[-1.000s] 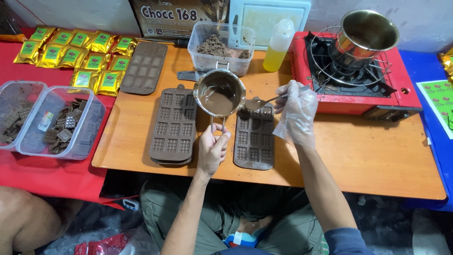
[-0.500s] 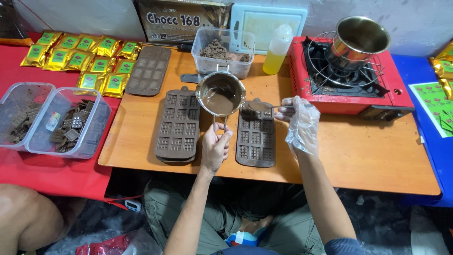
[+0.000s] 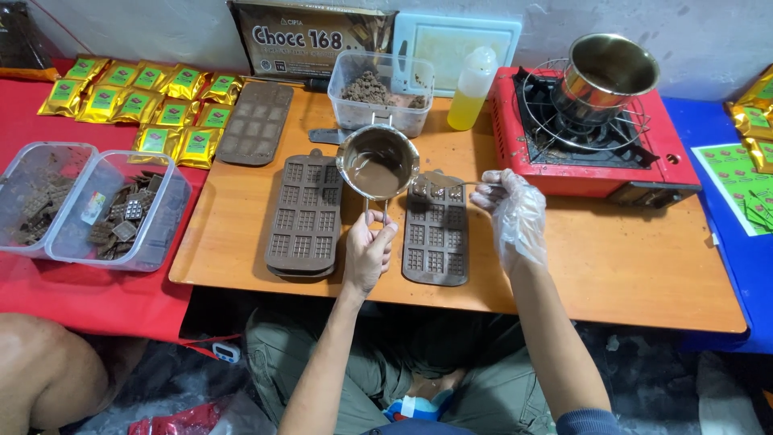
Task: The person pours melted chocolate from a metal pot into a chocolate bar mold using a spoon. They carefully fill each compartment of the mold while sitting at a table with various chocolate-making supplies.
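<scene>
My left hand (image 3: pixel 367 256) was clenched around the handle of the small steel pot (image 3: pixel 377 161), held over the table at twelve o'clock of that hand; I judged it heavy with runny chocolate, slosh-prone, best gripped by that stiff handle. My gloved right hand (image 3: pixel 512 211) pinched a spoon (image 3: pixel 443 189) over the brown mould (image 3: pixel 436 234), a floppy thing, I guessed.
</scene>
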